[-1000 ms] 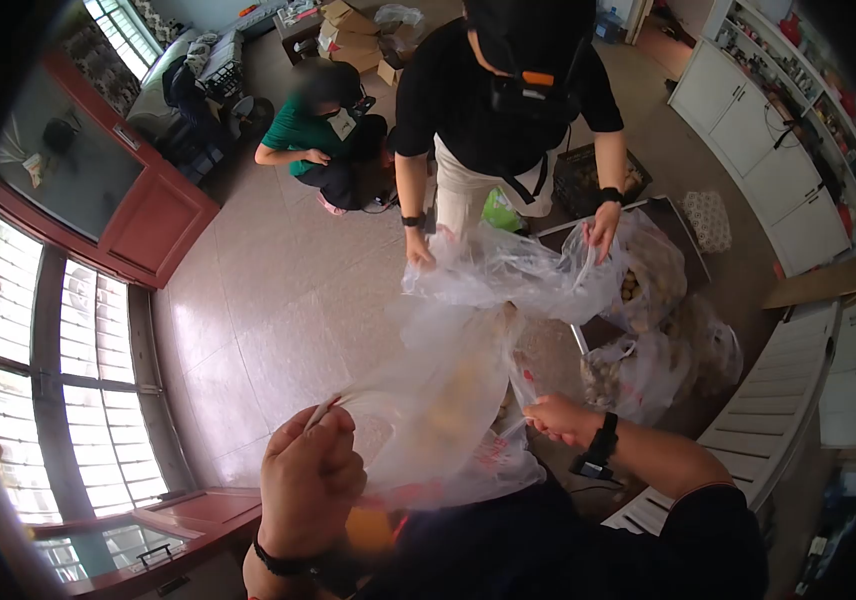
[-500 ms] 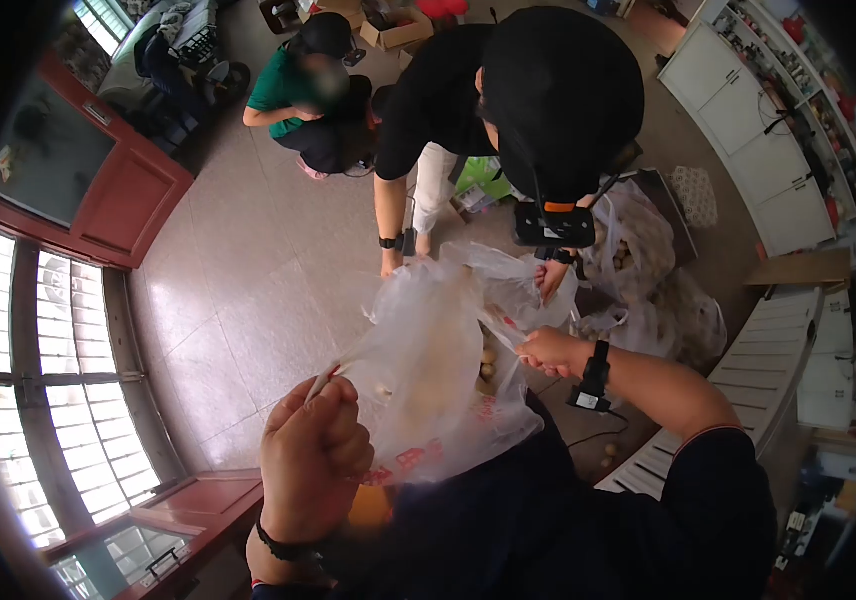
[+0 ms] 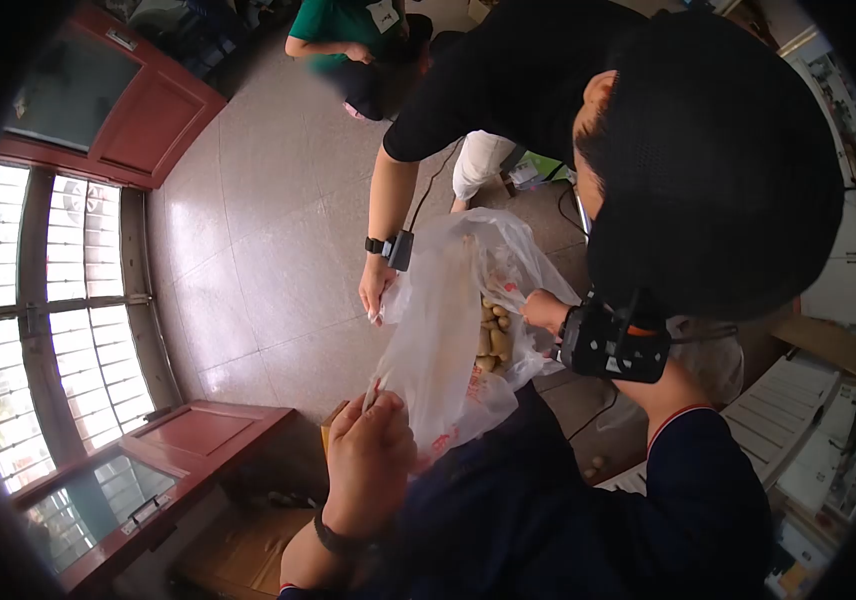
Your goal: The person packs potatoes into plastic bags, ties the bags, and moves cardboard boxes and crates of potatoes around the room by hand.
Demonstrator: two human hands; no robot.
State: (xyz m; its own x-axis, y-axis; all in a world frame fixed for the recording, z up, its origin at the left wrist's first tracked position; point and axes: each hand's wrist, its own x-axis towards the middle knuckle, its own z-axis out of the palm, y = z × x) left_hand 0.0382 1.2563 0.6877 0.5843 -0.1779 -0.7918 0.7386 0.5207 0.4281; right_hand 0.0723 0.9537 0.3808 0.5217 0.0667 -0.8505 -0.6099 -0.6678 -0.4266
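Note:
A translucent plastic bag (image 3: 428,330) with red print hangs wide-mouthed in front of me, with several potatoes (image 3: 494,345) inside. My left hand (image 3: 373,450) is closed in a fist on the bag's near left edge. On the right side, my right hand (image 3: 546,310) grips the bag's rim; a co-worker's head-worn device hides part of my wrist and forearm. The co-worker's hand (image 3: 376,287) pinches the bag's far left edge. Their other hand is hidden behind their head.
The co-worker in a black cap (image 3: 718,160) leans in close on the right. Another person in green (image 3: 358,40) crouches farther back. A red cabinet (image 3: 218,440) and barred windows (image 3: 58,320) stand left; a white slatted piece (image 3: 768,410) stands right.
The co-worker has leaned nearer, their head now covering much of the right side. The bag's mouth is spread so more potatoes show. Both my hands keep hold of it. My view has shifted.

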